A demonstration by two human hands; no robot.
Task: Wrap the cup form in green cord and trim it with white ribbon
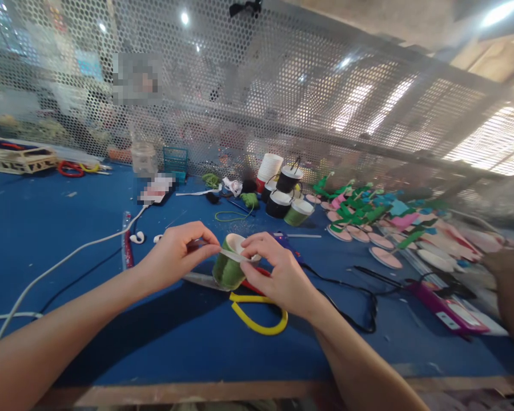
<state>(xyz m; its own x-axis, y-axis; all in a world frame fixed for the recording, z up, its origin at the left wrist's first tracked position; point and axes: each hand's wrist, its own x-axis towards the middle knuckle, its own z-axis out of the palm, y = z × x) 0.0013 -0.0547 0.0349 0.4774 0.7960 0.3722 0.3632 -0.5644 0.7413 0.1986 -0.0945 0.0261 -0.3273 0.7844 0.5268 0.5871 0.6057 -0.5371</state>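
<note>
A paper cup wrapped in green (228, 270) stands in front of me, its pale inside partly hidden by my fingers. Across its upper front runs a thin white strip (231, 256). My left hand (177, 251) pinches the strip's left end between thumb and fingertips. On the other side, my right hand (278, 271) is closed on the strip by the cup's rim; whether it also grips the cup I cannot tell. Scissors with red and yellow handles (261, 328) lie beneath, their blades partly behind the cup.
Black and green wrapped cups (279, 204) stand at the back beside a white cup stack (269, 167). Green yarn (249, 200) lies nearby. Craft flowers on round bases (360, 220) and a purple device (448, 308) are to the right, near another person's arm (512, 291). A white cable (75, 251) crosses the left.
</note>
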